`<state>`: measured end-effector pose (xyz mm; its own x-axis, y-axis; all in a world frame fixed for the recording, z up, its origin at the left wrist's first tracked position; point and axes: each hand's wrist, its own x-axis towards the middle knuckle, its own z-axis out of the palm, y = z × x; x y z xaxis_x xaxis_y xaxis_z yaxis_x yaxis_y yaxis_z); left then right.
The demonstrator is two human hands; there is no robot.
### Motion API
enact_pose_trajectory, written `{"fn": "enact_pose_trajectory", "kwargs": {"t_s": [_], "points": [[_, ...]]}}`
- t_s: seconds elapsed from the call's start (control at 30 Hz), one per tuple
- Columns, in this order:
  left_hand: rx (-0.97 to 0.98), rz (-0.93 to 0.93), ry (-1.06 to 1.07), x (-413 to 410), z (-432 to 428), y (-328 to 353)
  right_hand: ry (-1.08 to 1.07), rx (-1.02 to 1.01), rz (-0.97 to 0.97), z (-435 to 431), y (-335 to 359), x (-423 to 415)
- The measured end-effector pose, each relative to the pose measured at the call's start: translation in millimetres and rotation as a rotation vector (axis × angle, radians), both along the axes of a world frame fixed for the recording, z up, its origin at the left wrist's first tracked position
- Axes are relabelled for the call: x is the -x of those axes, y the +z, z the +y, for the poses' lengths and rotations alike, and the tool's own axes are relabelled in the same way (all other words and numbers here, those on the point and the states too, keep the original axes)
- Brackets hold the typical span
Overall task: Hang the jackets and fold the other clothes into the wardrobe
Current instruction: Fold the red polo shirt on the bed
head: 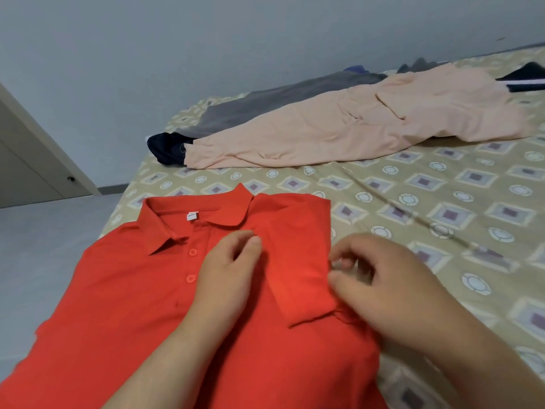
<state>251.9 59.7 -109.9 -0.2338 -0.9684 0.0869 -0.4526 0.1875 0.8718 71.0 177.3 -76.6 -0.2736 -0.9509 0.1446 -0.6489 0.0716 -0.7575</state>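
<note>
A red polo shirt point(124, 305) lies face up on the bed, collar toward the far side. Its right sleeve is folded inward over the chest. My left hand point(227, 273) rests on the shirt's chest beside the button placket, fingers loosely curled, pressing the cloth. My right hand point(380, 284) sits at the folded right edge, with thumb and fingers pinching the fabric edge of the sleeve fold. Farther back lie peach trousers point(368, 122), a grey garment point(265, 104) and a dark navy garment point(166, 149).
The bed point(442, 208) has a beige sheet with a diamond and circle pattern. Another dark garment with a white stripe point(525, 78) lies at the far right. A grey floor and a door point(29, 160) are at the left, past the bed's edge.
</note>
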Motion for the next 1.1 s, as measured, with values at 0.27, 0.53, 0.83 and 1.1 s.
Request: {"fn": "enact_pose_trajectory", "kwargs": {"t_s": [0.27, 0.53, 0.83, 1.1], "points": [[0.181, -0.564, -0.321, 84.2, -46.7, 33.4, 0.099, -0.223, 0.266, 5.3, -6.7, 5.5], [0.106, -0.274, -0.303, 126.1, -68.3, 30.0, -0.08, -0.194, 0.266, -0.2, 2.1, -0.5], [0.106, -0.279, -0.387, 113.6, -56.0, 21.0, 0.112, -0.583, 0.444, 13.4, 14.2, 1.0], [0.309, -0.605, -0.208, -53.5, 5.6, 6.3, 0.0, -0.177, 0.431, -5.8, -12.2, -22.2]]}}
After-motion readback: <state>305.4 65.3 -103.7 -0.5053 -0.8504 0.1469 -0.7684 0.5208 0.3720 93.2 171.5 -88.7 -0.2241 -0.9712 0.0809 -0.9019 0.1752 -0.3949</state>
